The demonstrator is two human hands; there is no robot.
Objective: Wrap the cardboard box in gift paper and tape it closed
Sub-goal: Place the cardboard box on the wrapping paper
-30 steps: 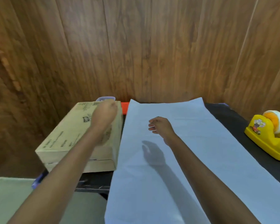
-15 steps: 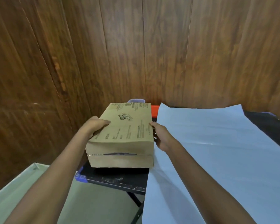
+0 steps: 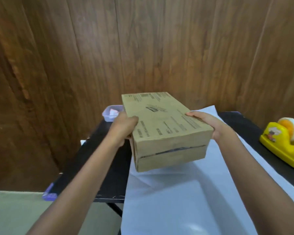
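Note:
A brown cardboard box (image 3: 163,126) with printed text is lifted off the table, tilted, above the left part of a white sheet of gift paper (image 3: 176,197). My left hand (image 3: 124,126) grips its left side, thumb over the top edge. My right hand (image 3: 205,122) grips its right side. The paper lies flat on the black table (image 3: 98,158) and hangs over the near edge. A yellow tape dispenser (image 3: 285,143) with a roll of tape stands at the right.
A small clear plastic tub (image 3: 111,112) sits at the table's back left corner. Wood-panelled walls close in behind and to the left. A pale green surface (image 3: 15,214) lies below the table at the lower left.
Both hands took hold of the box at the table's left, lifted it and carried it right, over the paper. The view swung right, bringing the tape dispenser back in.

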